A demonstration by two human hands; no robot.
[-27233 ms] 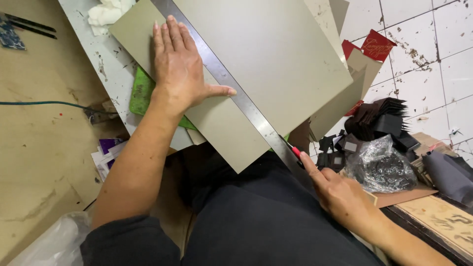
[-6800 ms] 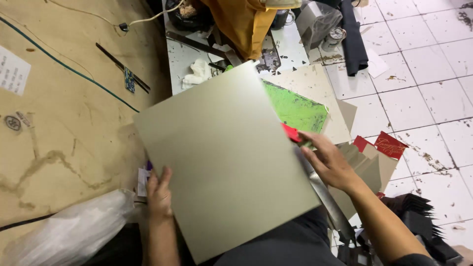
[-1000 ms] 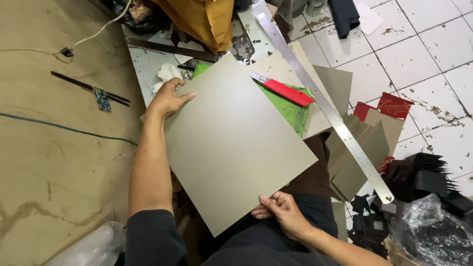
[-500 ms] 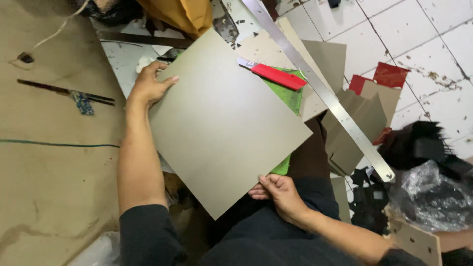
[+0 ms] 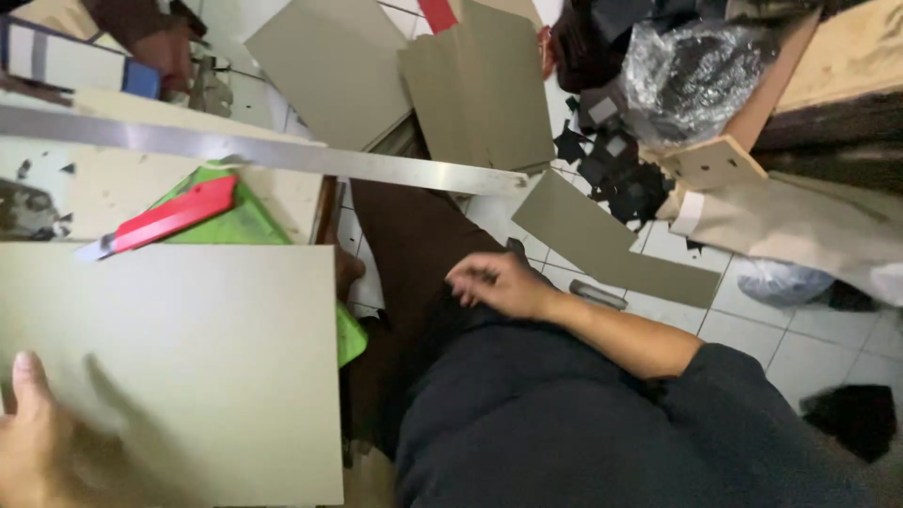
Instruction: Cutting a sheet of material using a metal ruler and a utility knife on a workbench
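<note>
A large flat sheet of grey-green cardboard (image 5: pixel 179 367) fills the lower left of the frame, lying over a green cutting mat (image 5: pixel 246 222) whose edges show above it and at its right side. The left hand (image 5: pixel 42 452) sits at the bottom left corner, blurred and cut off by the frame edge; its thumb lies flat on the sheet, but how the other fingers grip cannot be told. The right hand (image 5: pixel 497 282) rests at centre frame on the dark trouser leg, fingers loosely curled and holding nothing, apart from the sheet.

A red-handled utility knife (image 5: pixel 160 218) lies tilted on the mat just above the sheet. A long steel ruler (image 5: pixel 263 155) runs from the left edge towards the centre, above the knife. Cut pieces of the same grey-green cardboard (image 5: pixel 475 85) lie at the top centre on white floor tiles, and one strip (image 5: pixel 611 243) lies right of the ruler's end. A crumpled clear plastic bag of dark contents (image 5: pixel 701 80) sits at the upper right beside black scraps (image 5: pixel 616 160), hard to make out. At the upper left another person's hand (image 5: pixel 169 52) is partly cut off.
</note>
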